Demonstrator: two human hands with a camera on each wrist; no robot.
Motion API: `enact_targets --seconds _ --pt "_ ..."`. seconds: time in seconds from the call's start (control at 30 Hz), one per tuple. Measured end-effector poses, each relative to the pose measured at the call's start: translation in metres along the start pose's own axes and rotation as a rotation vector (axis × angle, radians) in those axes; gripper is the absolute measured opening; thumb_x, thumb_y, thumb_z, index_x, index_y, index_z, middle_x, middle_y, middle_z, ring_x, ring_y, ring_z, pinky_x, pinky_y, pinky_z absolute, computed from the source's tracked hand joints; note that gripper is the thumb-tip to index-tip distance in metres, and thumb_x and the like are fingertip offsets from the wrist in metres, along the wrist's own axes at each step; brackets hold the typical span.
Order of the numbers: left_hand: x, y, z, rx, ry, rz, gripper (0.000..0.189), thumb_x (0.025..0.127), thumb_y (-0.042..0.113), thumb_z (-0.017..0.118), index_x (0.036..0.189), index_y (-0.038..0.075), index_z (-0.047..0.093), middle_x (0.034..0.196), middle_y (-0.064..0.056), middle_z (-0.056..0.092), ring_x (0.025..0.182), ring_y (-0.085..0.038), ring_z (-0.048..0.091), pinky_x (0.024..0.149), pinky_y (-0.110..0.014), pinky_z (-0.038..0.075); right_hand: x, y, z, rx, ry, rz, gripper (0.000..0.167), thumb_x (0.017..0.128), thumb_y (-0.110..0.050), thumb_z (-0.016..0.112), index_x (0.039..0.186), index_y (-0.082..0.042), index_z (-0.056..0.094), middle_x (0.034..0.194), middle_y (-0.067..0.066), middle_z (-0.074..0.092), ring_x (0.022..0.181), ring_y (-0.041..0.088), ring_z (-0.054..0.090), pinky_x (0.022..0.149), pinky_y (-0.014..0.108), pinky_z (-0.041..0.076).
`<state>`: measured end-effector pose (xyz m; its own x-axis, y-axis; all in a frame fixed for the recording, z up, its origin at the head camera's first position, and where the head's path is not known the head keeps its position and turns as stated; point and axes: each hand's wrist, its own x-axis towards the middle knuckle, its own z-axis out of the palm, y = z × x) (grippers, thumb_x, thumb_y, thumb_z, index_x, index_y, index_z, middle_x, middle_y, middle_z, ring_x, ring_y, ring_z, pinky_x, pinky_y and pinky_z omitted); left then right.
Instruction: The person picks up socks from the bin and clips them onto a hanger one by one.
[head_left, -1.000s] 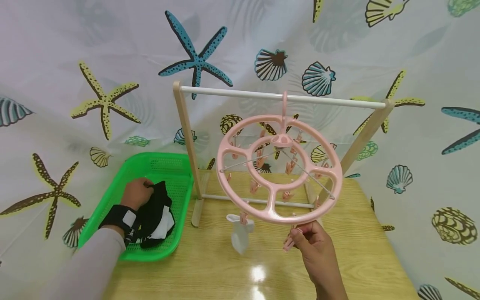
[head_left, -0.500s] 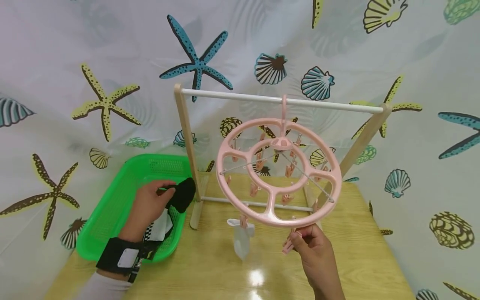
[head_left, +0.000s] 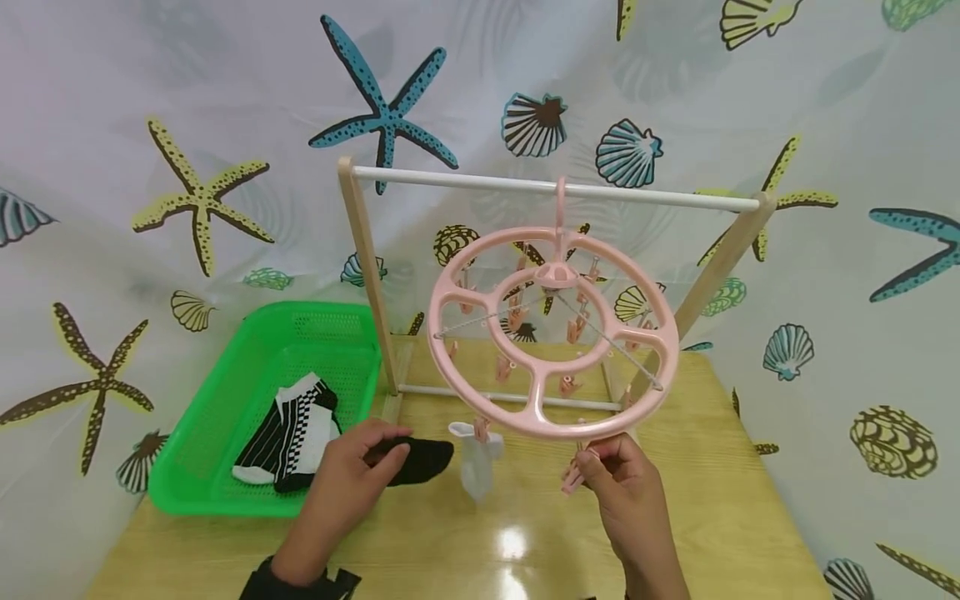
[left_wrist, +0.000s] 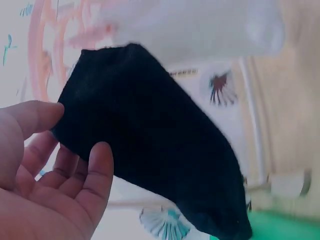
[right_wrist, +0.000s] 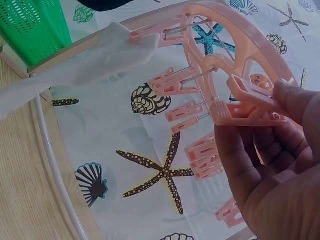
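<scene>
A black sock (left_wrist: 145, 120) is pinched at its edge by my left hand (head_left: 356, 471), between the green basket and the hanger. My right hand (head_left: 630, 492) squeezes a pink clothespin (right_wrist: 255, 102) at the front rim of the round pink hanger (head_left: 540, 421); its jaws stand apart in the right wrist view. To the left of that hand, a white sock (head_left: 476, 462) hangs from another clothespin (right_wrist: 162, 30) on the same rim. The hanger's hook sits over the white rod (head_left: 465, 179) of a wooden stand.
The green basket (head_left: 183, 433) stands left of the stand, holding several black-and-white socks (head_left: 292, 429). Wooden posts (head_left: 363, 258) carry the rod, with a lower bar (head_left: 427, 390) near the wooden table (head_left: 420, 550). More pink clothespins (right_wrist: 175, 82) dangle beneath the hanger.
My left hand has lifted the black sock out of the basket and carried it right, toward the hanger. My right hand has stayed at the clothespin.
</scene>
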<state>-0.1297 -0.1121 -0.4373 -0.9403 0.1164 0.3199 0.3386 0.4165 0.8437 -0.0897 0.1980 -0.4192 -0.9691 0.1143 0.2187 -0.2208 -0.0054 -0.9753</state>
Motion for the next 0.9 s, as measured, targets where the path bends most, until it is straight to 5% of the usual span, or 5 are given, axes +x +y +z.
enact_targets --seconds 0.27,0.5,0.63,0.9 --pt "-0.022 0.017 0.047 -0.066 -0.147 -0.078 0.012 0.090 0.011 0.074 0.102 0.010 0.071 0.098 0.002 0.070 0.081 -0.008 0.066 0.068 -0.025 0.055 0.000 -0.001 0.002 -0.021 0.004 0.022 0.019 0.098 -0.001 0.060 0.094 0.015 0.050 0.082 0.017 0.063 0.069 0.022 0.067 0.066 0.032 0.058" --pt "-0.028 0.024 0.080 -0.154 -0.185 0.029 0.008 0.092 0.010 0.071 0.098 0.014 0.070 0.096 0.004 0.068 0.083 -0.008 0.064 0.068 -0.026 0.054 -0.001 -0.001 0.006 -0.012 0.035 0.022 0.017 0.097 0.001 0.060 0.091 0.013 0.051 0.079 0.018 0.064 0.065 0.022 0.066 0.064 0.033 0.058" --pt "-0.030 0.029 0.100 -0.222 -0.227 0.032 0.007 0.092 0.010 0.071 0.098 0.013 0.071 0.095 0.005 0.067 0.083 -0.008 0.063 0.069 -0.025 0.054 -0.002 0.002 0.007 0.009 0.027 0.007 0.011 0.096 0.005 0.059 0.093 0.013 0.052 0.078 0.014 0.064 0.066 0.021 0.066 0.065 0.032 0.058" --pt "-0.024 0.040 0.118 -0.245 -0.242 0.087 0.006 0.091 0.009 0.071 0.097 0.012 0.072 0.093 0.007 0.066 0.085 -0.007 0.062 0.068 -0.023 0.054 -0.001 0.005 0.009 0.052 0.030 -0.053 0.014 0.097 0.005 0.057 0.094 0.016 0.050 0.079 0.016 0.062 0.068 0.020 0.064 0.063 0.030 0.056"
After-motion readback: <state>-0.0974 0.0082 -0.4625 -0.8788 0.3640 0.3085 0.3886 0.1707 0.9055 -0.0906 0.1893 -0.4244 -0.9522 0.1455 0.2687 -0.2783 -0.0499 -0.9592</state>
